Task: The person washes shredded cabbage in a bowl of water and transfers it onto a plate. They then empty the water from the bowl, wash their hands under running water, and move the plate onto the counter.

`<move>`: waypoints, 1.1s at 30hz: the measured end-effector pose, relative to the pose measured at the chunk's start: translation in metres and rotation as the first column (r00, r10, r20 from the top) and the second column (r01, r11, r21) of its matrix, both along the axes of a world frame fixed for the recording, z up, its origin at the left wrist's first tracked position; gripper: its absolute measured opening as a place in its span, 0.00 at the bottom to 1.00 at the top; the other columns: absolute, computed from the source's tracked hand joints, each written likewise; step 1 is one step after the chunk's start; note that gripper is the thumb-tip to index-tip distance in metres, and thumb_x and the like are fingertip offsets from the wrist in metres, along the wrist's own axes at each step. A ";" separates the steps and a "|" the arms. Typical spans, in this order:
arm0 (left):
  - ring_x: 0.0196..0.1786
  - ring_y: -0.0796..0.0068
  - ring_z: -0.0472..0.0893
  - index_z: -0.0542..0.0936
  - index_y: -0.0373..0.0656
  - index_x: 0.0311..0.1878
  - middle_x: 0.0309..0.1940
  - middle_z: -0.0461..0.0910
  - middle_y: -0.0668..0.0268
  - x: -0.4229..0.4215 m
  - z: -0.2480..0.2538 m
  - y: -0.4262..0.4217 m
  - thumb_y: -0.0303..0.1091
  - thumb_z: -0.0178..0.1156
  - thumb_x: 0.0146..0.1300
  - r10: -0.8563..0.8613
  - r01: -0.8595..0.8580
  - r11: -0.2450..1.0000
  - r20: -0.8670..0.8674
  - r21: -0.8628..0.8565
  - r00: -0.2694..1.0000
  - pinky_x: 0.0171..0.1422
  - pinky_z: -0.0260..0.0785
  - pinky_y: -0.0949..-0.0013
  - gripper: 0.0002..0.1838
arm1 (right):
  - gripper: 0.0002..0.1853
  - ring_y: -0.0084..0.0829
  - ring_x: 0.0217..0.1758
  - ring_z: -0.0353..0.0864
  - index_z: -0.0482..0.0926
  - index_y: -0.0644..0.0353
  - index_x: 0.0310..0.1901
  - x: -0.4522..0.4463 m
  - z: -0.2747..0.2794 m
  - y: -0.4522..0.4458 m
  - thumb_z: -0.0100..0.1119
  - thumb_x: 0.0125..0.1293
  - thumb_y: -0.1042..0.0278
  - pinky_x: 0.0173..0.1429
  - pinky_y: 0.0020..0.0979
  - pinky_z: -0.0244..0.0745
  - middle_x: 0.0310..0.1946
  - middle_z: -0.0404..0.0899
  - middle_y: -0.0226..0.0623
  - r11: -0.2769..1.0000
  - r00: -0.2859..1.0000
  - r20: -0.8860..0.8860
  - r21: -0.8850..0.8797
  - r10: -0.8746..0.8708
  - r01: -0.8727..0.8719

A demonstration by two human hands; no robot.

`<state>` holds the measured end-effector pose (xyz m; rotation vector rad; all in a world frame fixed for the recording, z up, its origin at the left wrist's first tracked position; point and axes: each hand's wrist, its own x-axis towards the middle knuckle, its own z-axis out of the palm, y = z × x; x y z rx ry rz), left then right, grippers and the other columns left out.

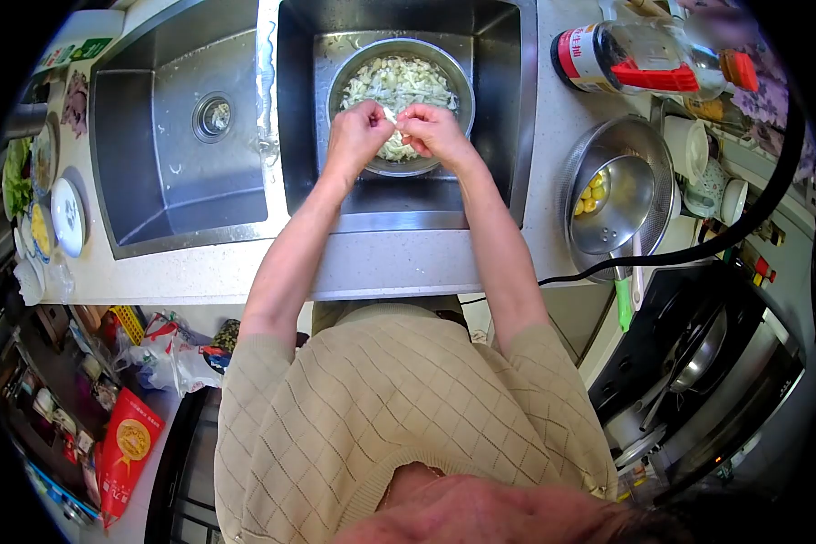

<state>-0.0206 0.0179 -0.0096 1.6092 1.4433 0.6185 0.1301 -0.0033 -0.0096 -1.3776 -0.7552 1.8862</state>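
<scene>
A round metal bowl (467, 95) stands in the right sink basin, filled with pale, whitish-green shredded pieces (399, 80). Over the near half of the bowl, my left hand (363, 131) and my right hand (431, 131) almost meet, fingertips pinched together. Between them is a small pale piece (391, 116), which looks like the same stuff as in the bowl. Both hands have their fingers closed on it. Parts of the bowl's near rim are hidden by my hands and wrists.
An unused-looking left basin (208, 172) has scraps around its drain. Right of the sinks are a large bottle (635, 59), a colander (594, 150) and a green-handled strainer (624, 304) over yellow pieces. Plates (67, 218) stand at the left. A black cable (689, 258) crosses the right side.
</scene>
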 end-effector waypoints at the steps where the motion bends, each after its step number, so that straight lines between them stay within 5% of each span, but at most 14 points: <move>1: 0.16 0.78 0.73 0.76 0.38 0.24 0.15 0.74 0.64 0.000 -0.004 0.001 0.31 0.56 0.45 0.051 -0.050 0.998 0.043 -0.042 0.998 0.21 0.65 0.74 0.06 | 0.06 0.14 0.12 0.63 0.73 0.63 0.31 0.002 0.002 0.000 0.54 0.53 0.70 0.12 0.16 0.55 0.17 0.71 0.31 1.000 0.999 -0.030 -0.015 -0.016 0.016; 8: 0.15 0.80 0.72 0.76 0.38 0.23 0.14 0.74 0.65 -0.011 -0.005 0.012 0.33 0.57 0.46 0.356 -0.336 0.899 0.022 -0.280 0.934 0.19 0.65 0.76 0.07 | 0.05 0.15 0.10 0.62 0.72 0.65 0.30 0.010 0.012 0.003 0.51 0.53 0.73 0.11 0.15 0.52 0.17 0.71 0.35 0.980 0.924 -0.327 -0.074 -0.201 0.187; 11: 0.14 0.83 0.70 0.76 0.40 0.21 0.13 0.73 0.69 -0.014 -0.009 0.008 0.35 0.59 0.47 0.295 -0.181 0.878 0.204 -0.443 0.933 0.18 0.63 0.78 0.09 | 0.05 0.15 0.10 0.61 0.72 0.64 0.29 0.010 0.007 0.004 0.49 0.54 0.73 0.11 0.15 0.51 0.16 0.71 0.34 0.982 0.939 -0.290 -0.058 -0.187 0.177; 16: 0.23 0.84 0.73 0.76 0.36 0.36 0.25 0.76 0.68 -0.006 0.003 0.001 0.32 0.61 0.50 0.300 0.049 0.834 0.526 -0.550 0.795 0.23 0.66 0.83 0.12 | 0.04 0.14 0.11 0.60 0.71 0.63 0.30 0.010 0.000 0.005 0.49 0.54 0.73 0.11 0.15 0.50 0.16 0.69 0.31 0.993 0.972 -0.205 -0.060 -0.114 0.103; 23: 0.22 0.81 0.74 0.74 0.36 0.34 0.24 0.76 0.65 -0.011 0.007 0.003 0.27 0.58 0.50 0.435 0.130 0.693 0.555 -0.709 0.709 0.22 0.67 0.82 0.08 | 0.05 0.15 0.10 0.61 0.73 0.62 0.29 0.006 -0.002 0.003 0.50 0.53 0.71 0.11 0.16 0.51 0.15 0.69 0.29 0.998 0.988 -0.154 -0.065 -0.025 0.015; 26: 0.20 0.81 0.73 0.74 0.36 0.33 0.22 0.75 0.65 -0.012 0.009 0.005 0.27 0.57 0.49 0.418 0.102 0.674 0.492 -0.732 0.764 0.20 0.67 0.81 0.07 | 0.05 0.15 0.13 0.63 0.74 0.61 0.29 0.003 0.000 0.002 0.52 0.53 0.69 0.14 0.17 0.54 0.15 0.69 0.28 0.997 0.997 -0.063 -0.062 0.038 -0.042; 29: 0.17 0.81 0.72 0.73 0.35 0.30 0.20 0.74 0.65 -0.012 0.009 0.008 0.26 0.56 0.47 0.395 0.079 0.680 0.455 -0.729 0.798 0.19 0.68 0.80 0.07 | 0.08 0.17 0.18 0.67 0.74 0.62 0.28 -0.009 0.003 -0.006 0.54 0.53 0.66 0.20 0.20 0.61 0.16 0.70 0.28 0.980 0.983 0.168 0.166 0.080 -0.108; 30: 0.16 0.81 0.72 0.73 0.35 0.29 0.19 0.73 0.65 -0.012 0.007 0.006 0.27 0.56 0.47 0.373 0.070 0.687 0.434 -0.724 0.820 0.19 0.68 0.81 0.06 | 0.11 0.27 0.23 0.74 0.74 0.63 0.29 -0.013 0.000 -0.007 0.54 0.53 0.63 0.28 0.27 0.67 0.18 0.73 0.36 0.911 0.900 0.432 0.348 0.055 -0.223; 33: 0.15 0.81 0.70 0.72 0.37 0.27 0.17 0.71 0.67 -0.012 0.006 0.007 0.29 0.55 0.47 0.260 0.078 0.715 0.368 -0.695 0.893 0.17 0.65 0.81 0.06 | 0.11 0.38 0.28 0.76 0.73 0.62 0.29 -0.014 -0.002 -0.011 0.52 0.52 0.62 0.32 0.34 0.68 0.22 0.74 0.45 0.850 0.798 0.590 0.353 0.121 -0.390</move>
